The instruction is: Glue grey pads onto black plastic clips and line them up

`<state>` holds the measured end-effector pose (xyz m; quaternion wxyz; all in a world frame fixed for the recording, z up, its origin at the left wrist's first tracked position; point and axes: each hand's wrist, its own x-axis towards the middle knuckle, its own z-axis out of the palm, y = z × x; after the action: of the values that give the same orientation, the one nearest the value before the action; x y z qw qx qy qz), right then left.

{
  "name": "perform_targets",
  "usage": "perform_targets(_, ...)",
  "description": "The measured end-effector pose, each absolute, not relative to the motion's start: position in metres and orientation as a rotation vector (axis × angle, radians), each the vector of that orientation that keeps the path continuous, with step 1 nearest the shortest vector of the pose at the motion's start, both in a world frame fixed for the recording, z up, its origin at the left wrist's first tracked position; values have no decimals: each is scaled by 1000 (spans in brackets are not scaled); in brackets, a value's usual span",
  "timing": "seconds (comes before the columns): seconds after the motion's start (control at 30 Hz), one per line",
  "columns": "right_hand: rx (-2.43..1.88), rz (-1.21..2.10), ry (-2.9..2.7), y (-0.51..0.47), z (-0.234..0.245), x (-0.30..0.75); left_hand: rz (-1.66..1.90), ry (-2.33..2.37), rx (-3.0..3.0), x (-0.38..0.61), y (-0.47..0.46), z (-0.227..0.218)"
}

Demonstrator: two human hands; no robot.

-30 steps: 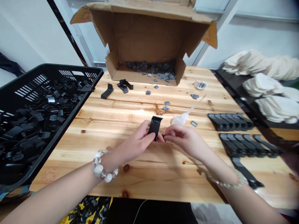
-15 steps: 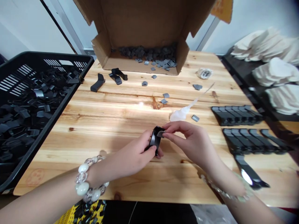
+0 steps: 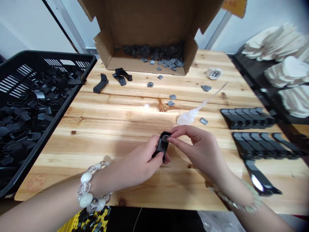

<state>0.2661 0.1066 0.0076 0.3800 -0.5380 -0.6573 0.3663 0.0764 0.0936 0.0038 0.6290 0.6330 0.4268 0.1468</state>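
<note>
My left hand (image 3: pixel 142 161) is closed around a curved black plastic part (image 3: pixel 162 147), held tilted above the wooden table. The fingers of my right hand (image 3: pixel 201 146) pinch a small grey curved piece (image 3: pixel 165 138) against the inside of the part's upper end. My right fingertips partly cover that piece. Just beyond my right hand lies a white squeeze bottle (image 3: pixel 187 117) with a long thin nozzle. Beside it rests a loose grey piece (image 3: pixel 203 121).
A cardboard box (image 3: pixel 145 67) of grey pieces stands at the back. On the left is a black crate (image 3: pixel 93 61) full of black parts. Black parts (image 3: pixel 248 117) stand in rows at the right, one lying apart (image 3: pixel 258 177). White pads (image 3: pixel 287 72) are stacked beyond. A tape roll (image 3: pixel 213 73) lies behind.
The grey piece has gone further into the black part's upper end, with my right fingertips against it. Both hands otherwise stay nearly in place; the view has shifted slightly.
</note>
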Motion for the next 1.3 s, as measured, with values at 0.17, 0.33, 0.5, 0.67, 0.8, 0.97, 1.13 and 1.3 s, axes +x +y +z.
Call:
perform_targets(0.17,-1347,764,-1786,104,8,264,347,981,1461,77,94,5)
perform_targets(0.33,-1352,689,-1819,104,5,263,354,982,1481,79,93,7)
perform_targets(0.5,-1376,741,-1765,104,5,263,345,998,1540,80,91,9)
perform_targets(0.67,-1366,805,-1714,104,4,265,340,1007,1625,80,90,10)
perform_targets(0.8,-1349,867,-1694,106,4,266,309,1032,1695,79,90,10)
perform_targets(0.97,-1377,861,-1756,107,9,267,281,1043,1754,79,90,9)
perform_targets(1.13,-1373,868,-1767,107,12,267,280,1036,1763,79,90,10)
perform_targets(1.3,-1383,824,-1790,107,12,267,289,1034,1764,79,88,9)
